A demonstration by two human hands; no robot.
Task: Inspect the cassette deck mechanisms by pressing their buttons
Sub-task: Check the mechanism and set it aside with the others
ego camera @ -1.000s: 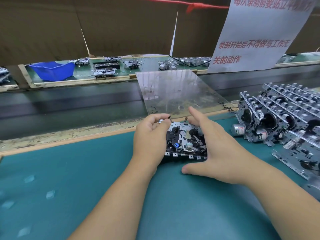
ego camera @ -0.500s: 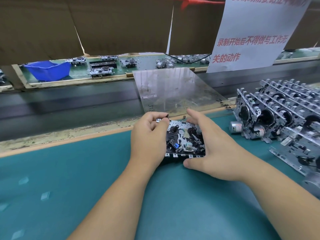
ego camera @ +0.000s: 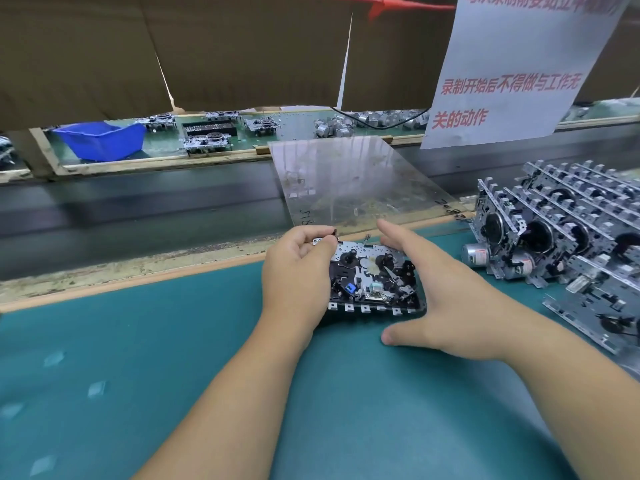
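Note:
A cassette deck mechanism [ego camera: 372, 278], metal and black with a blue part and a row of buttons along its near edge, lies flat on the teal mat [ego camera: 138, 341]. My left hand [ego camera: 298, 271] grips its left end, fingers curled over the far left corner. My right hand [ego camera: 446, 292] cups its right end, fingers straight along the far edge and the thumb on the mat in front of the buttons.
Several more mechanisms [ego camera: 568, 244] stand stacked on the mat at the right. A clear plastic sheet [ego camera: 349, 181] bridges the dark conveyor [ego camera: 138, 209] just beyond my hands. A blue bin [ego camera: 100, 140] and other parts sit on the far bench; a paper notice [ego camera: 519, 71] hangs above right.
Both hands stay on the mechanism. The right thumb slid in against the button row half a second ago and now lies a little in front of it again.

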